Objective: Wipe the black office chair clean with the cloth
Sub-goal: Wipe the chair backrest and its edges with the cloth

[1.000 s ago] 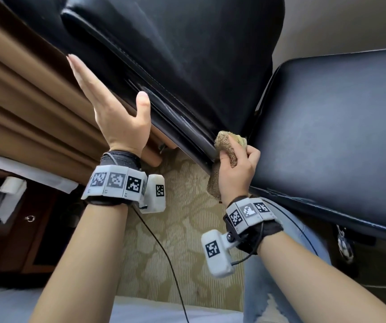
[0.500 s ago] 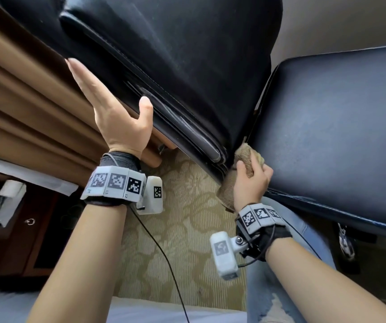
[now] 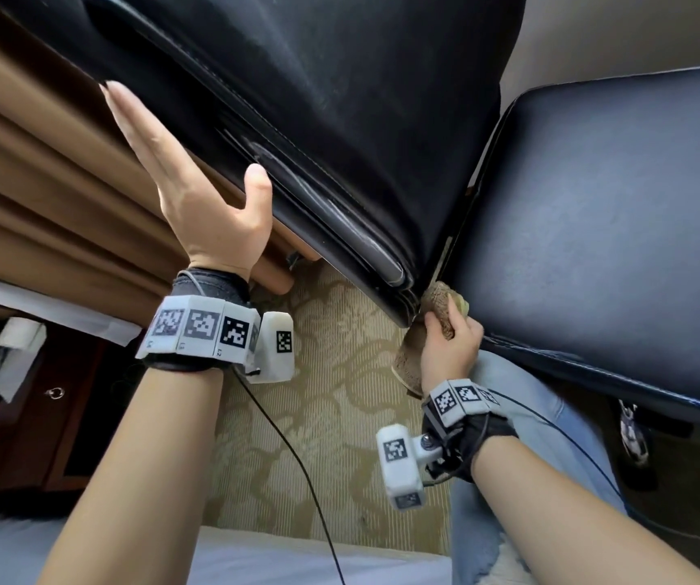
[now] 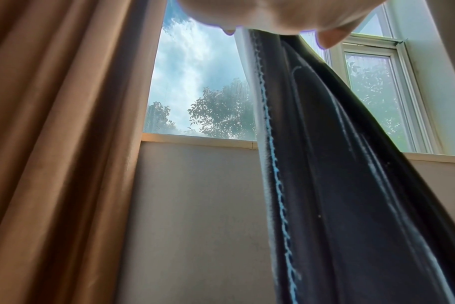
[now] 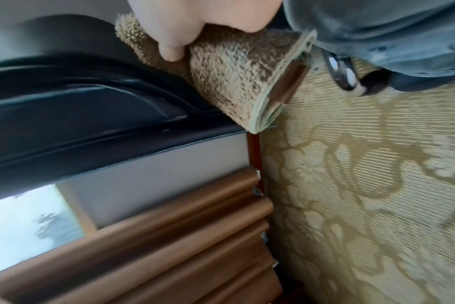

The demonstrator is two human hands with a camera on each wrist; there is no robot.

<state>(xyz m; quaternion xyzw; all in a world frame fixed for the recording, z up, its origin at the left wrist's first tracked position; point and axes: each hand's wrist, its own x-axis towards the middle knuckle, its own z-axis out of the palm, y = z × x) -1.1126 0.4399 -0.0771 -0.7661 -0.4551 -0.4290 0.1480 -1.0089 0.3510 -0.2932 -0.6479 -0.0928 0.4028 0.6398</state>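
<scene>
Black office chair (image 3: 339, 99) is tilting toward the brown curtain (image 3: 44, 196), its backrest's lower corner meeting the seat (image 3: 614, 225). Right hand (image 3: 449, 348) is gripping the cloth (image 3: 436, 306), pressing it into that narrow gap. Left hand (image 3: 196, 196), fingers straight, is bracing the backrest's stitched edge above patterned carpet (image 3: 331, 415).

No readable text, only coded wrist markers (image 3: 200, 327).

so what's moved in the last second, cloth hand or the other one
The right hand, gripping the cloth, slid down the backrest edge to its bottom corner, at the gap beside the seat. The left hand stayed flat against the backrest's side, fingers straight, bracing it.
</scene>
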